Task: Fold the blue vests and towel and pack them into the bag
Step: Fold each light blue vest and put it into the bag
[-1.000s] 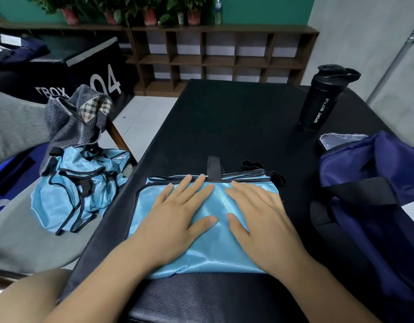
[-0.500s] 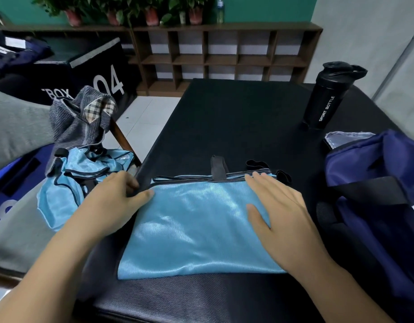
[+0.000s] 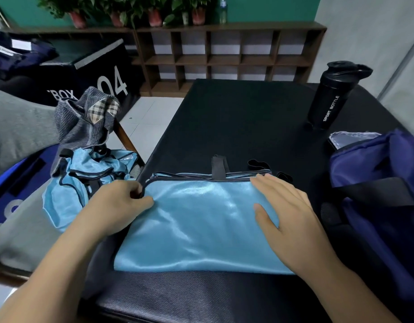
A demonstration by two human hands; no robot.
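Centre of the frame, the folded blue vest (image 3: 196,224) lies flat on the black table (image 3: 243,117). The left hand (image 3: 118,203) pinches its upper-left corner — fingers curled on the dark trim. The right hand (image 3: 287,215) rests flat, fingers straight, on its right side. Navy bag (image 3: 383,183) at right edge; more blue vests (image 3: 84,183) heaped at left.

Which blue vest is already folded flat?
The blue vest on the black table: a smooth rectangle, left hand pinching its left corner, right hand flat on it. The other blue vest lies crumpled on the seat to the left.
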